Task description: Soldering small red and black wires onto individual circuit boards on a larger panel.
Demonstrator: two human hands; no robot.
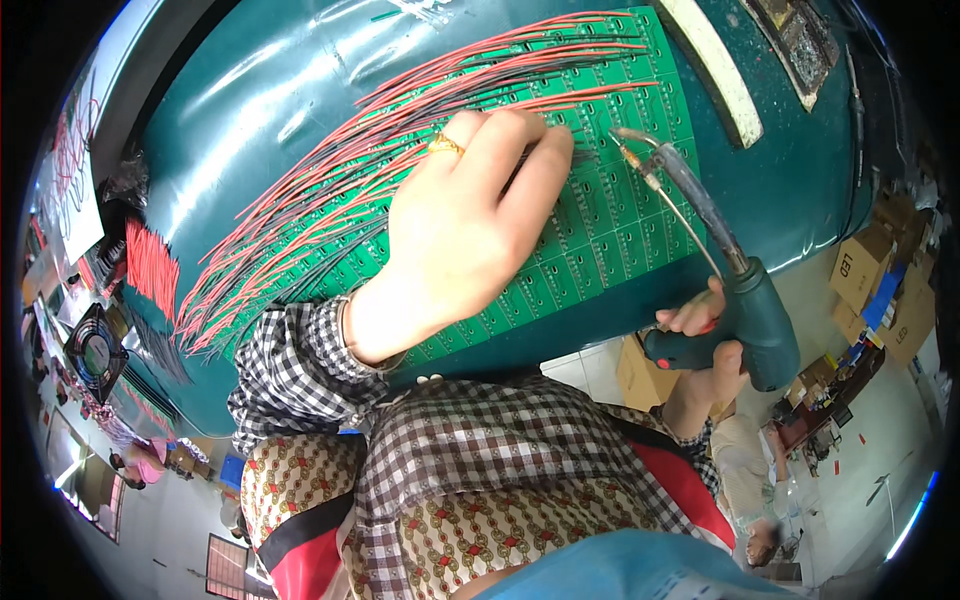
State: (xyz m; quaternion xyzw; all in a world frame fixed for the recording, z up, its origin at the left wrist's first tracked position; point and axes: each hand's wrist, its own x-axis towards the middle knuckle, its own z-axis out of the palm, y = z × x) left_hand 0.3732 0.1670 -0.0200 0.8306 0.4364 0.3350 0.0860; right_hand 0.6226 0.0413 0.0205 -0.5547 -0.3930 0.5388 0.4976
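My left hand [465, 215], a gold ring on one finger, is over a green panel of small circuit boards [615, 225]. Its fingers are curled and closed at the panel; a thin black wire [584, 155] shows just beyond the fingertips. A green soldering gun [765, 325] with a red button is gripped in my right hand [718, 375]. The gun's bent metal tip [628, 140] hangs over the right part of the panel, close to the left fingertips. Many red and black wires [400, 125] lie across the panel, fanning out to the left.
A bundle of short red wires [152, 268] lies at the table's left end, with a small black fan [97, 352] beyond it. A pale curved strip [715, 70] and a stained tray [797, 45] are at the far right. Cardboard boxes [865, 262] stand beyond the table.
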